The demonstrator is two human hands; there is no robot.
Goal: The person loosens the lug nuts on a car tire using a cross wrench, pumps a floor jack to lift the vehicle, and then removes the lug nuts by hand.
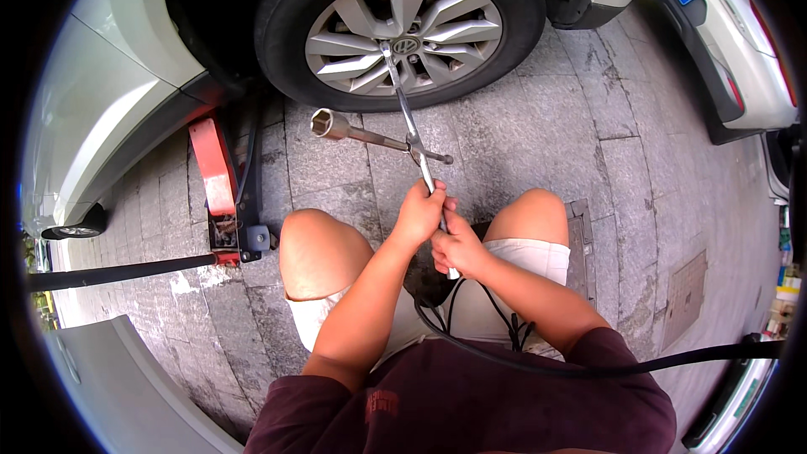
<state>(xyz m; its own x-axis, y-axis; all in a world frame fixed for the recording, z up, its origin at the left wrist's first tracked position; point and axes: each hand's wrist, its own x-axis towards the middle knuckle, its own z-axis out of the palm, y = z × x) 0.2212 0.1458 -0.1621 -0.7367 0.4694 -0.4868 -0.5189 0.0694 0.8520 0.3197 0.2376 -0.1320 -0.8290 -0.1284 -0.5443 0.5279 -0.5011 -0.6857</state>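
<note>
Both my hands grip the near arm of a chrome four-way lug wrench (403, 109). My left hand (419, 213) is wrapped around the bar, a little farther up it. Just below and to the right, my right hand (457, 244) is closed around the same bar near its end. The wrench's far end meets the wheel (458, 29) beside its centre cap, at a lug position. Its cross arm points left with a large open socket (328, 124). The wheel has silver spokes and a black tyre (282, 50), and sits under the white car (126, 50).
A red floor jack (214, 172) stands under the car's sill on the left, its black handle (126, 273) reaching left. Another white car (731, 50) is at the far right. Grey stone paving (538, 130) lies between. A black cable (622, 368) crosses my lap.
</note>
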